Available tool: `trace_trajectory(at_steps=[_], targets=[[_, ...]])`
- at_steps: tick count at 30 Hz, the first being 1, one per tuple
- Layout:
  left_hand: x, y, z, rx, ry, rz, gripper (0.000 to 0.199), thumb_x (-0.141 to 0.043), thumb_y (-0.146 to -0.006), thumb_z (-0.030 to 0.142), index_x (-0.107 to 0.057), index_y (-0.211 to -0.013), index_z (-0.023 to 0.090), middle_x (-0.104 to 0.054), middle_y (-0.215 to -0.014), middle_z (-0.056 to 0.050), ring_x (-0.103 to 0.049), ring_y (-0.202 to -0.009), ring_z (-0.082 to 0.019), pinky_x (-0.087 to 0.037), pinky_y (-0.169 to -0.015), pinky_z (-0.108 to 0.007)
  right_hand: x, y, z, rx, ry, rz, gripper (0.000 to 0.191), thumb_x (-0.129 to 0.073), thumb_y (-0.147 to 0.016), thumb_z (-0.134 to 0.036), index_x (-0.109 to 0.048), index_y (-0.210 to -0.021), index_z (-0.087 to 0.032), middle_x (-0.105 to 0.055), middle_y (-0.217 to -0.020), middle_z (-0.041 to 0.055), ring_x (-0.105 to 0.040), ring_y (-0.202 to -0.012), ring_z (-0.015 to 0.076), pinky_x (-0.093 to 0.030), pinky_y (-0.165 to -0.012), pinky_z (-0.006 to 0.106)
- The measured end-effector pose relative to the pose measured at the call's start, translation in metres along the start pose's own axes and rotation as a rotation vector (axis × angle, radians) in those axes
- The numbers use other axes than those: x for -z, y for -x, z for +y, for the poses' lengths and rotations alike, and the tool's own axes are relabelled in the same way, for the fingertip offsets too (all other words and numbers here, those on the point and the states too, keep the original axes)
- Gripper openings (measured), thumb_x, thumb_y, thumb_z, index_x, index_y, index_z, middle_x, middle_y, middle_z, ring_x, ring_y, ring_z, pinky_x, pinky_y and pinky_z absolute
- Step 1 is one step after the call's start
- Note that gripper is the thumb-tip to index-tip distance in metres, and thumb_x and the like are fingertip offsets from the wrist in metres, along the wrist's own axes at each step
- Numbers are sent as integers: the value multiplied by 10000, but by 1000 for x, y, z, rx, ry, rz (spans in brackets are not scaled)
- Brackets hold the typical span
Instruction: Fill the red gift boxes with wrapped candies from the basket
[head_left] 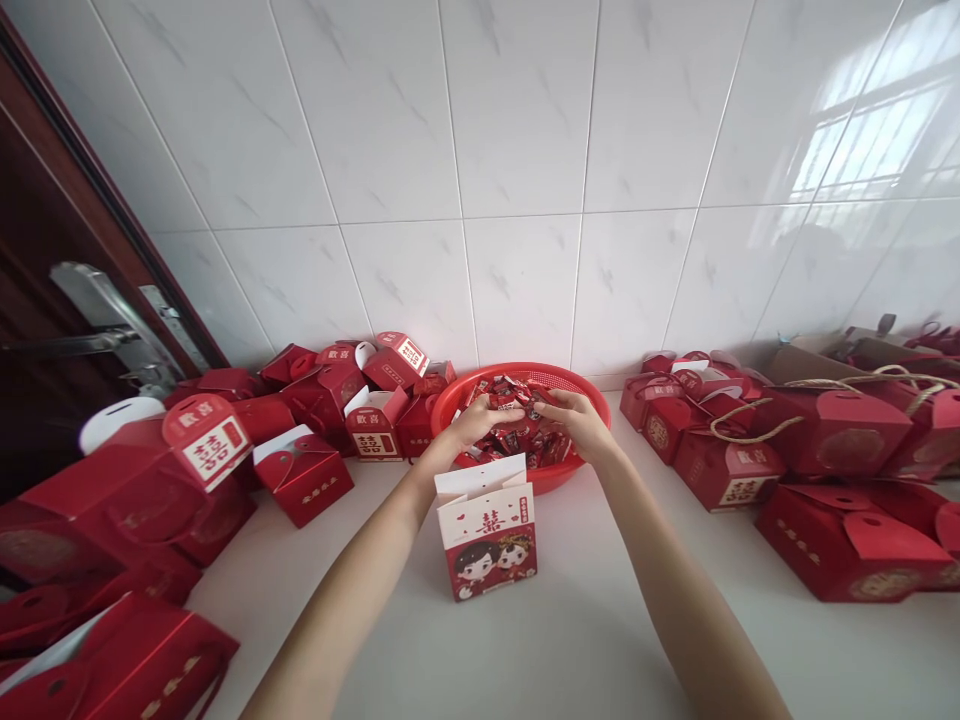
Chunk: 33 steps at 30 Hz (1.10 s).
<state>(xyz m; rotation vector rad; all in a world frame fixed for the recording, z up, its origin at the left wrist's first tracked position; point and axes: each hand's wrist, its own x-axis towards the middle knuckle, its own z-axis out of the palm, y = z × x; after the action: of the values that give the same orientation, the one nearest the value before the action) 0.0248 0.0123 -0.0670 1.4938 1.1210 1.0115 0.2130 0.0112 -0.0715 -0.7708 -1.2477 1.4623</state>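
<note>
A red plastic basket [574, 378] stands against the wall, filled with red-wrapped candies [536, 450]. Over its left part my left hand [478, 420] has its fingers and thumb curled on a wrapped candy [504, 404]. From the right, my right hand [576, 422] pinches a candy wrapper between thumb and fingers, close to the left hand. Some of the fingertips are lost among the similar wrappers. Between my forearms, in front of the basket, a white and red gift box [491, 545] stands upright with its top open and two cartoon figures on its front.
Several red gift boxes [304, 475] crowd the left of the white table [570, 620]. More red boxes [731, 470], some with rope handles, line the right side. A tiled wall [525, 280] rises behind. At the far left is a dark door with a metal handle [112, 320].
</note>
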Motion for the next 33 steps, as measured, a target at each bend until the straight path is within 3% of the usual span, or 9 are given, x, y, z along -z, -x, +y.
trace_trajectory(at_steps=[4,9,14,19,23,27,30,33], targets=[[-2,0,2,-12,20,-36,368,-799,-678,468,-700,-889,183,-735,-880,-46,-676,-868,-227,-531,-856,-369,2,1,-2,-23,-27,-17,337,-848,-581,-351,-737,-849,-179,-733,-833,33,-662,-675,162,-530,-628,284],[-3,3,3,54,-28,-93,386,-790,-694,466,-535,-590,196,-529,-548,30,-486,-530,-118,-441,-578,-277,4,-3,1,-4,-37,43,305,-835,-595,-351,-693,-810,-189,-704,-796,6,-594,-581,114,-481,-561,253],[-1,1,2,215,-31,-231,444,-694,-733,614,-557,-626,205,-493,-485,29,-395,-445,-104,-345,-451,-255,5,-7,5,20,-27,101,280,-813,-609,-354,-598,-716,-210,-641,-662,-29,-562,-507,115,-447,-509,259],[2,-5,-2,276,30,-244,575,-483,-818,729,-647,-736,184,-538,-478,-7,-464,-447,-136,-398,-455,-266,4,-8,7,29,-9,105,292,-809,-596,-341,-579,-726,-217,-674,-708,-9,-657,-571,161,-494,-529,269],[1,-6,-3,250,80,-184,501,-568,-825,644,-699,-954,178,-638,-588,-20,-574,-549,-158,-465,-533,-266,4,-7,7,42,23,82,277,-799,-607,-350,-611,-757,-213,-696,-783,9,-701,-688,190,-533,-585,278],[1,-6,-1,201,144,-129,474,-574,-837,593,-680,-1067,193,-692,-754,-21,-590,-599,-137,-487,-593,-255,4,-7,8,71,63,66,245,-792,-630,-353,-664,-777,-204,-710,-856,21,-695,-795,187,-570,-707,306],[3,-7,-1,175,169,-92,473,-495,-870,584,-680,-1074,200,-689,-797,-24,-592,-624,-136,-503,-617,-260,3,-6,8,91,109,43,238,-801,-634,-352,-685,-776,-200,-717,-852,29,-689,-817,196,-569,-731,319],[4,-7,-1,176,139,-70,355,-558,-839,443,-712,-1004,169,-678,-793,-36,-597,-660,-146,-506,-635,-270,1,-4,8,104,161,-4,235,-797,-650,-353,-721,-804,-193,-720,-822,35,-683,-813,204,-562,-755,337]])
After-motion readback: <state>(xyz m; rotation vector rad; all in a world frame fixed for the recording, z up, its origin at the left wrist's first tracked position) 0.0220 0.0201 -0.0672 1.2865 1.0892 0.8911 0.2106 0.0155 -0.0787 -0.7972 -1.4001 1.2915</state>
